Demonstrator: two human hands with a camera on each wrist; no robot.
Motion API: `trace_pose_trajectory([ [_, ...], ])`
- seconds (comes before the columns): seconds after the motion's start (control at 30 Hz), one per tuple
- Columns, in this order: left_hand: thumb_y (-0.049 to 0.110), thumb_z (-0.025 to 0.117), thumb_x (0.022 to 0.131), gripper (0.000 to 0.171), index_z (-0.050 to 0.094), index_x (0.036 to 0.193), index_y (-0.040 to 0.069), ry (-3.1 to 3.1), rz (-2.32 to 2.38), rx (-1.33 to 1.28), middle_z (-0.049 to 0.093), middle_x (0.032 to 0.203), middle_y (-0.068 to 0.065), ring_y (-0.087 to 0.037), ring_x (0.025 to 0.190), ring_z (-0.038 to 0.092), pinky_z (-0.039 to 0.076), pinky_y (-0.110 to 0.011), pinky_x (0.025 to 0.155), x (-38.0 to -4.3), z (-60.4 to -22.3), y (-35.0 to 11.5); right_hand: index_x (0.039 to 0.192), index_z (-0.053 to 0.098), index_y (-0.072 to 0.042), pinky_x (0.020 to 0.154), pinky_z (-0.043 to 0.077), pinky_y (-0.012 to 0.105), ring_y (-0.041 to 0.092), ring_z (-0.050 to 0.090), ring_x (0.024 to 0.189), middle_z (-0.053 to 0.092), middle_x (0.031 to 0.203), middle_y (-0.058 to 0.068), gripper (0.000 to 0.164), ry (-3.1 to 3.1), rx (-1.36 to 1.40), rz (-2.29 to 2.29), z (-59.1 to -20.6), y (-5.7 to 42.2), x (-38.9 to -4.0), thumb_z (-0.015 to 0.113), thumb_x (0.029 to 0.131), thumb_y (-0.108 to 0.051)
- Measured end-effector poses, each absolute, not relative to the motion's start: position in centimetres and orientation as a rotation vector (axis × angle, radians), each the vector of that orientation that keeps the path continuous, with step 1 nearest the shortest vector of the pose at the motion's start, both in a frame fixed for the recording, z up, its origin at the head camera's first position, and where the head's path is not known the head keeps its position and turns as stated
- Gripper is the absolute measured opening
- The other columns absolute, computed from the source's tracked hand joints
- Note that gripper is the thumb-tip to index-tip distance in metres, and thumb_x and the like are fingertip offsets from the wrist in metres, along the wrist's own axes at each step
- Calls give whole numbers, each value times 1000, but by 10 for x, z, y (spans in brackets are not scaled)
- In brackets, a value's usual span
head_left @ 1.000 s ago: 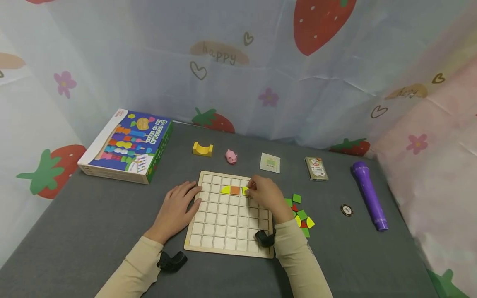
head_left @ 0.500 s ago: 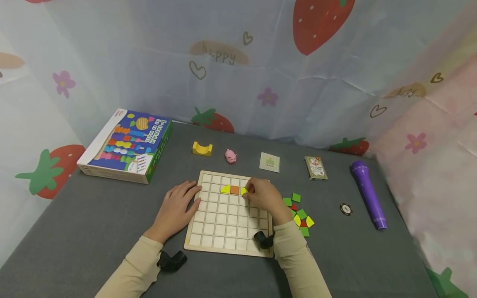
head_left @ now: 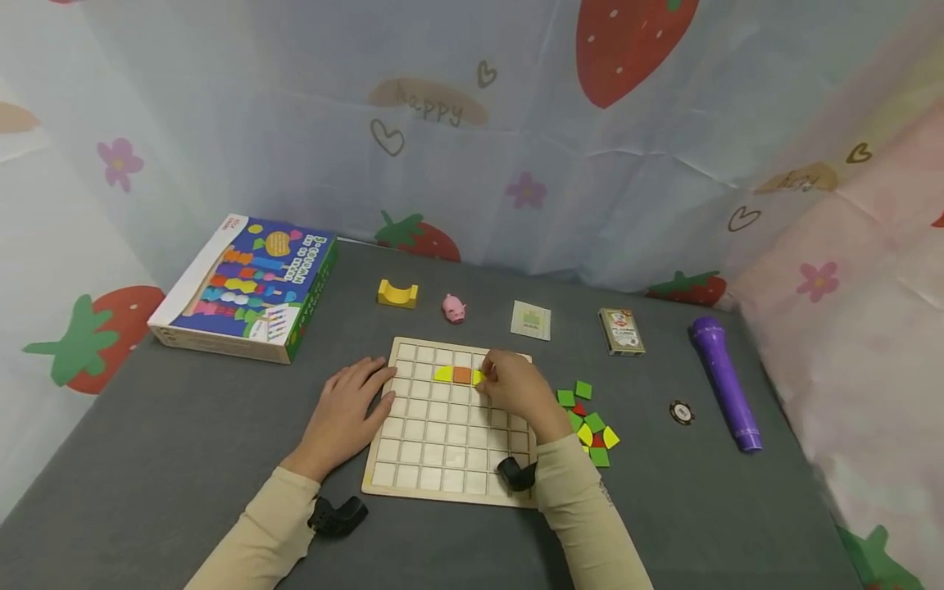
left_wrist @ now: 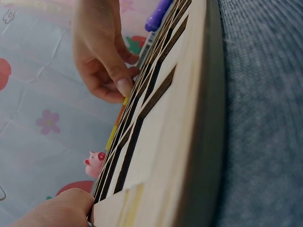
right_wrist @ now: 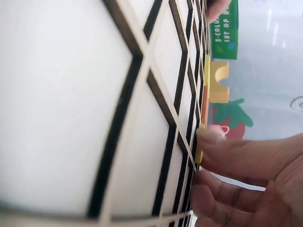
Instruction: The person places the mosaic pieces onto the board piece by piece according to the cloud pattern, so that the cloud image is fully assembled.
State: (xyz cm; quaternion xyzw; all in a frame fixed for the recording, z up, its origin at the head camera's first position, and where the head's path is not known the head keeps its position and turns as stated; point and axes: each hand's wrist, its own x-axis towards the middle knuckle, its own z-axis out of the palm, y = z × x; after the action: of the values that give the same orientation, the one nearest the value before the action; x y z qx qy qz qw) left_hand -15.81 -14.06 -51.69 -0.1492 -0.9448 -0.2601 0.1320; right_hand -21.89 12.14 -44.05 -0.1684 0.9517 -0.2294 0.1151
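Observation:
A wooden grid board (head_left: 433, 431) lies on the grey table. In one of its upper rows sit a yellow round-edged tile (head_left: 444, 374), an orange square tile (head_left: 461, 375) and a second yellow tile (head_left: 476, 377) side by side. My right hand (head_left: 519, 388) pinches that second yellow tile; the right wrist view shows the thumb (right_wrist: 213, 138) on its face, with the other fingers curled below. Part of the tile is hidden by the fingertips. At the board's left edge, my left hand (head_left: 345, 416) rests flat, fingertips touching the rim.
Several green, red and yellow tiles (head_left: 594, 423) lie right of the board. Behind it are a yellow arch block (head_left: 397, 295), a pink pig (head_left: 453, 309), a patterned card (head_left: 531, 320) and a card box (head_left: 622, 332). A purple tube (head_left: 726, 385), black chip (head_left: 682, 412) and game box (head_left: 247, 287) flank them.
My right hand has shifted slightly left, bringing the yellow tile up beside the orange one and closing the gap between them. My left hand stays at the board's edge.

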Motion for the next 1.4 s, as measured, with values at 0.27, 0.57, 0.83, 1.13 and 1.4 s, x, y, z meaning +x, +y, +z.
trace_pose_trajectory([
  [0.27, 34, 53, 98, 42, 55, 135, 14, -2749, -759, -421, 47, 143, -12, -32, 135, 38, 28, -57, 109, -158, -517, -140, 118, 61, -4, 65, 52, 36, 19, 60, 74, 66, 96, 9, 30, 2799, -381, -639, -411, 156, -212, 65, 93, -21],
  [0.57, 34, 53, 98, 42, 55, 136, 15, -2753, -770, -427, 47, 143, -12, -32, 136, 38, 27, -57, 109, -159, -515, -138, 116, 59, 0, 62, 50, 36, 20, 58, 71, 64, 96, 13, 30, 2848, -211, -590, -396, 230, -192, 63, 93, -19],
  [0.83, 35, 52, 98, 42, 55, 136, 15, -2754, -767, -427, 48, 143, -11, -32, 135, 39, 27, -57, 110, -159, -516, -139, 109, 58, 5, 66, 51, 43, 25, 60, 76, 64, 89, 14, 27, 2805, -161, -519, -407, 268, -168, 67, 89, -11],
  [1.13, 34, 52, 98, 42, 54, 136, 15, -2766, -774, -427, 47, 144, -12, -32, 135, 39, 26, -57, 110, -158, -515, -138, 105, 59, 6, 63, 50, 41, 23, 59, 73, 63, 87, 14, 27, 2782, -103, -516, -425, 282, -158, 67, 88, -13],
  [1.4, 35, 52, 99, 43, 54, 136, 15, -2770, -775, -423, 47, 144, -12, -32, 136, 38, 26, -57, 110, -158, -514, -138, 105, 61, 5, 67, 50, 42, 23, 57, 75, 62, 87, 13, 24, 2824, -190, -586, -435, 275, -167, 67, 88, -10],
])
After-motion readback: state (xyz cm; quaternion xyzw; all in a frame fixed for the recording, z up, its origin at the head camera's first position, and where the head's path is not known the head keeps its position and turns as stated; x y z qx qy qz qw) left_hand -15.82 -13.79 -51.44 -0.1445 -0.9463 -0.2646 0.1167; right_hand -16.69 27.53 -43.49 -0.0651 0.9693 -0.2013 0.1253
